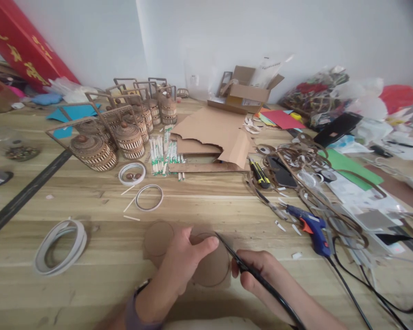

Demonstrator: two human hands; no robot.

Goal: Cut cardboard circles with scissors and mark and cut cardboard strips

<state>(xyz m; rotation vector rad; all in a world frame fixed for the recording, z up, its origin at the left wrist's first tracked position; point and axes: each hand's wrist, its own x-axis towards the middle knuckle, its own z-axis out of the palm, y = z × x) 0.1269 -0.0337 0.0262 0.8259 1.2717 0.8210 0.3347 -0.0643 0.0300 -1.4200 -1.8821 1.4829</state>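
Head view: the circle-marked cardboard [211, 271] lies at nine o'clock from my right hand [262, 261], fingers curled round what look like black scissors [276, 293] aimed toward half past ten, while my nearer left hand [179, 261] grips the cardboard, thumb on top.

Open tabletop [113, 247] lies between the white coil [80, 247] and cardboard piece [211, 266]; rightward, the glue gun [317, 233] bars passage.

Cannot see the cardboard [211, 268] beneath the left hand [181, 256], nor the lower end of the black tool [271, 288] in the right hand [259, 268], cut off by the bottom edge. Cannot make out the blurred contents of the heaped bags [318, 94], or follow the red banner [20, 43] past the left edge.
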